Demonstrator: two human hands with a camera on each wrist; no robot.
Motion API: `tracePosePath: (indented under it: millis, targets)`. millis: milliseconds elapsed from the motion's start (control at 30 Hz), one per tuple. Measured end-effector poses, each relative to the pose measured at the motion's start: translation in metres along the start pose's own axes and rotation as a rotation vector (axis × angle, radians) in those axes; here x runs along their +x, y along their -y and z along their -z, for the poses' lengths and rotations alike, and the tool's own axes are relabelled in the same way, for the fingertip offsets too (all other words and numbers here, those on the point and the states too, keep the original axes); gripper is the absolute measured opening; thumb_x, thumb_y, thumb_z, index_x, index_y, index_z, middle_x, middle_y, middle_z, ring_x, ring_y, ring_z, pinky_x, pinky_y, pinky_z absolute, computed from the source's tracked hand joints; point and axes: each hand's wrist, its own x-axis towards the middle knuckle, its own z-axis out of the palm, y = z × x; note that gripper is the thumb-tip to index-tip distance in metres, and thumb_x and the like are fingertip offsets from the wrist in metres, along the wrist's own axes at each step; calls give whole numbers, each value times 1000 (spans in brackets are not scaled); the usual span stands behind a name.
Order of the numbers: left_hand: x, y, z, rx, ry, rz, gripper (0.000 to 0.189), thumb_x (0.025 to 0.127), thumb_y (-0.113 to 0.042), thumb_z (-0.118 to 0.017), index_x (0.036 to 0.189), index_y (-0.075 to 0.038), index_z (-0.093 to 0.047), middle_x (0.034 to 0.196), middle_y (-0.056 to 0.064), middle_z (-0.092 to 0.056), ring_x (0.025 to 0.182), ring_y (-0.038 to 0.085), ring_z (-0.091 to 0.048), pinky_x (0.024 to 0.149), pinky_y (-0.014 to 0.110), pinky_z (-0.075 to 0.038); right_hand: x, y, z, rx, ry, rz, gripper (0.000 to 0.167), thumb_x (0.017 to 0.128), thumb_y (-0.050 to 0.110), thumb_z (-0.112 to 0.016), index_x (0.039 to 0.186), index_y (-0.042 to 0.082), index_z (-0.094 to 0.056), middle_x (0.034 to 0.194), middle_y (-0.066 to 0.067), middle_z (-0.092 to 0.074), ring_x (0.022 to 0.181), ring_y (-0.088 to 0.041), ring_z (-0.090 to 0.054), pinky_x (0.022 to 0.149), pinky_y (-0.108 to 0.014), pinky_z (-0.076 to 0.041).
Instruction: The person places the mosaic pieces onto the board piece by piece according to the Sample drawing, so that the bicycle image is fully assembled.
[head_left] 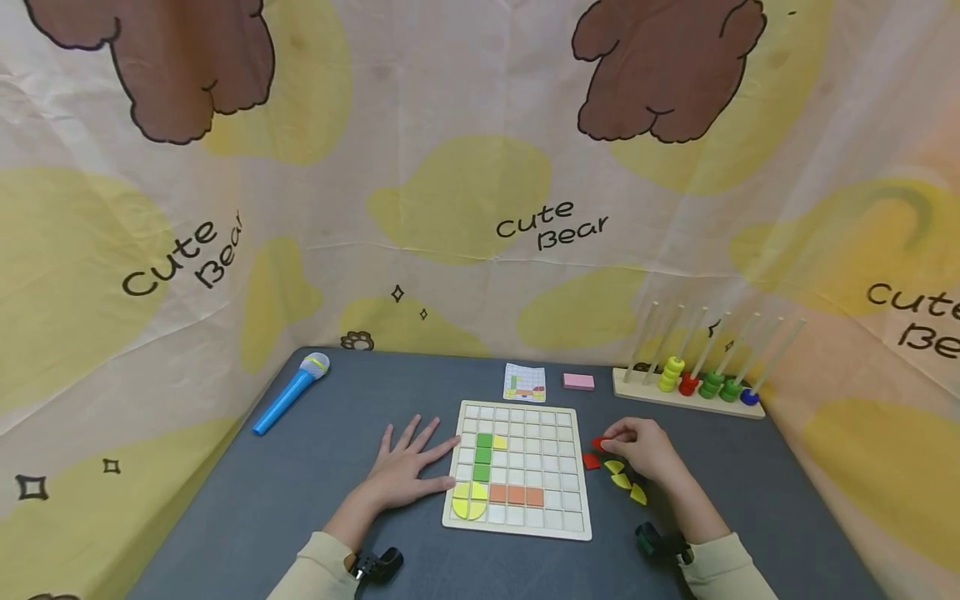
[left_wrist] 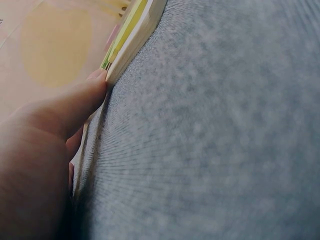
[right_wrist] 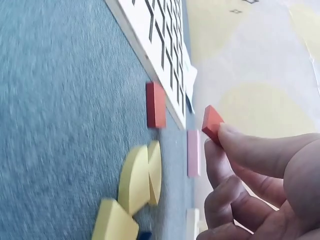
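Note:
A white gridded board [head_left: 525, 457] lies on the dark table, with green, yellow and orange flat pieces in some cells. My left hand [head_left: 401, 471] has its fingers spread; its thumb and index finger touch the board's left edge. In the left wrist view the thumb [left_wrist: 85, 97] meets the board's rim [left_wrist: 135, 52]. To the right of the board, my right hand [head_left: 639, 446] pinches a small red piece [right_wrist: 212, 122] between thumb and index finger, above the table. Another red piece [right_wrist: 156, 106] lies by the board's right edge, near yellow quarter-round pieces [head_left: 620, 481].
Behind the board lie a card with a coloured grid pattern [head_left: 525, 382] and a pink block [head_left: 578, 382]. A wooden peg rack with coloured beads [head_left: 690, 398] stands at the back right. At the back left is a blue toy microphone [head_left: 285, 402]. A printed cloth hangs behind the table.

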Motion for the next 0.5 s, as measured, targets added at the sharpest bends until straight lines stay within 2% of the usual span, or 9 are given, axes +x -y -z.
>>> tracePosePath:
  millis: [167, 500]
  targets:
    - [-1, -1, 2, 28, 7, -3, 73, 90, -78, -48, 155, -47, -35, 169, 1, -20, 157, 38, -4, 116, 73, 3, -2, 7, -8, 9, 11, 11, 13, 90, 16, -78, 98, 5, -75, 84, -4, -68, 72, -19, -55, 61, -30, -47]
    - [-2, -1, 4, 21, 7, -9, 72, 91, -76, -48, 155, -46, -35, 169, 1, -19, 157, 38, -4, 116, 73, 4, -10, 29, -25, 36, 29, -9, 10, 88, 16, -80, 93, 8, -76, 82, -3, -68, 72, -18, -56, 60, -27, -49]
